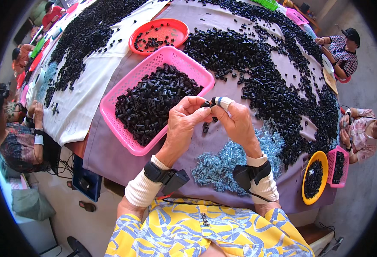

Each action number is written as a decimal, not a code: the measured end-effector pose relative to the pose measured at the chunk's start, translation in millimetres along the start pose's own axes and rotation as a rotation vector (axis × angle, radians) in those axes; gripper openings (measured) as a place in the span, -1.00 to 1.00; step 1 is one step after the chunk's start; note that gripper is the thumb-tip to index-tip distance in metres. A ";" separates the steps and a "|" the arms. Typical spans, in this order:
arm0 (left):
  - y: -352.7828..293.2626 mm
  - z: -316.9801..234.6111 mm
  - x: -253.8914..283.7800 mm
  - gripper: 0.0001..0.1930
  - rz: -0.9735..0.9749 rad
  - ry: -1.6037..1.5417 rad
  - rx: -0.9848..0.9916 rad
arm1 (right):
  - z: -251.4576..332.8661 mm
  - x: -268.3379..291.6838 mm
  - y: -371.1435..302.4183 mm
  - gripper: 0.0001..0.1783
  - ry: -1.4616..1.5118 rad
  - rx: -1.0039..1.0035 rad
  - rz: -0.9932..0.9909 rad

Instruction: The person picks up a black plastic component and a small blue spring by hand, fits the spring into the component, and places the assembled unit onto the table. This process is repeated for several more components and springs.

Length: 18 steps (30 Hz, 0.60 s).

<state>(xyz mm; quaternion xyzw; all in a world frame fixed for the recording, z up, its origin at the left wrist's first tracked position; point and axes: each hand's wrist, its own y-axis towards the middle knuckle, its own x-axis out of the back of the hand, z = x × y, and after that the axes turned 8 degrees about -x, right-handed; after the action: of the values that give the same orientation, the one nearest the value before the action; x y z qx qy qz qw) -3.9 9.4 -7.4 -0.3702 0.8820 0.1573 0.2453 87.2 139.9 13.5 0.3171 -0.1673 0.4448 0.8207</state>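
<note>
My left hand (184, 124) and my right hand (238, 124) meet over the near edge of a pink basket. Pinched between their fingertips is a small black plastic piece (206, 104); its exact kind is too small to tell. Another black piece (205, 127) shows just below the fingers. A white and blue band wraps a finger of my right hand. Many similar black parts fill the pink basket (107, 112) on my left. Close under my right wrist lies a heap of shiny light blue coil-like pieces (214, 167).
Black parts (265, 73) spread over the cloth-covered table (100, 145). A red tray (184, 32) sits beyond the basket. At the right edge are a yellow tray (324, 171) and a small pink basket (346, 171). Other people (345, 51) sit around the table.
</note>
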 end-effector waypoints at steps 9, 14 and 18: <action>-4.5 0.7 0.7 -0.82 0.010 0.036 0.013 | -2.9 5.7 -3.3 -0.83 -0.021 -0.010 0.044; -5.3 2.1 3.9 -0.79 0.006 0.042 0.016 | 0.5 6.6 0.6 -0.83 -0.033 0.054 -0.049; -6.1 2.7 2.8 -0.76 0.030 0.083 0.014 | 1.8 6.4 4.3 -0.86 -0.116 0.177 -0.070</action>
<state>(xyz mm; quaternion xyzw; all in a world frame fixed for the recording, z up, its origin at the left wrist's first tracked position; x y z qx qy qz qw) -0.3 4.9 -11.8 -0.3613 0.8980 0.1392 0.2087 87.1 144.5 20.0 0.4192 -0.1634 0.4099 0.7934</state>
